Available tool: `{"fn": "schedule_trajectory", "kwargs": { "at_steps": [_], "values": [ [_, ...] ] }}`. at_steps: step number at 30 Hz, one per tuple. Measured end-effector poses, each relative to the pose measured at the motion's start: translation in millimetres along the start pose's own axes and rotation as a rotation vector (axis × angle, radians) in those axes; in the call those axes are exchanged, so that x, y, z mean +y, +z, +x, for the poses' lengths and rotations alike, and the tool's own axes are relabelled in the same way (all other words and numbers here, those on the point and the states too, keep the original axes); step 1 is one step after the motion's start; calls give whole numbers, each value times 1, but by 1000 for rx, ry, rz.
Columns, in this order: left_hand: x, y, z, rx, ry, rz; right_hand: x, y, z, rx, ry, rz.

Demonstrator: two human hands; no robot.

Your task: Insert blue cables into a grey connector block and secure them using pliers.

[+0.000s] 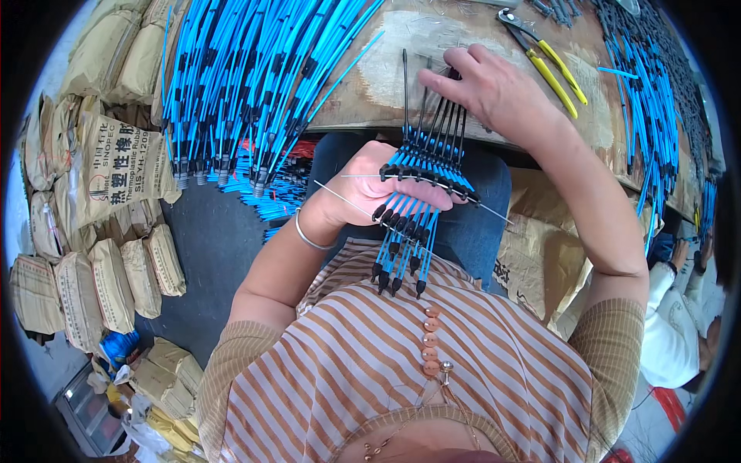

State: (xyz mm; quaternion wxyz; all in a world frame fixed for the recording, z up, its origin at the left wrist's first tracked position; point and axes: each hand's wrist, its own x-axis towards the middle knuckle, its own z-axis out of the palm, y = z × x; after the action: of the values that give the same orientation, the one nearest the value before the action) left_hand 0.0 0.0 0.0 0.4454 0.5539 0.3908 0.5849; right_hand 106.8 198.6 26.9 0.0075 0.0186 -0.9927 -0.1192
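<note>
A flat row of slim blue rods with black fittings (pixel 409 224) lies across my left hand (pixel 369 171), whose fingers are wrapped round it from below. Two thin metal wires (pixel 351 202) run crosswise through the black fittings and stick out at the sides. From the row's far end, thin black stems (pixel 441 123) point away over the table edge. My right hand (pixel 488 86) is closed with thumb and fingers at the tips of these stems; its fingertips are partly hidden. One stem at the left (pixel 405 85) stands apart from the rest.
Long blue rods (pixel 239 85) hang over the wooden table's (pixel 409 38) left edge. Yellow-handled pliers (pixel 552 73) lie right of my right hand. More blue rods (pixel 652 108) lie far right. Paper sacks (pixel 127 154) are piled left. A person in white (pixel 671 332) sits at right.
</note>
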Motion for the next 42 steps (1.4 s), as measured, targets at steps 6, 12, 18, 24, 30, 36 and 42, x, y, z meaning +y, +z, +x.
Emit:
{"fn": "schedule_trajectory", "kwargs": {
  "at_steps": [6,12,18,24,30,36,42],
  "values": [
    [-3,0,-5,64,-139,-215,4,2,-4,97,27,88],
    [-24,-1,-13,58,-98,-241,14,6,6,169,-74,131],
    [-17,-6,-8,31,-67,-175,16,9,16,182,-122,149],
    [-6,-13,-3,4,51,12,20,11,19,200,-154,142],
    [-6,-13,0,19,40,-33,25,16,21,215,-176,161],
    [-20,-8,-7,77,-165,-278,18,14,27,243,-181,116],
    [-10,-4,-10,35,7,-116,-11,9,15,242,-61,11]
  ]
}}
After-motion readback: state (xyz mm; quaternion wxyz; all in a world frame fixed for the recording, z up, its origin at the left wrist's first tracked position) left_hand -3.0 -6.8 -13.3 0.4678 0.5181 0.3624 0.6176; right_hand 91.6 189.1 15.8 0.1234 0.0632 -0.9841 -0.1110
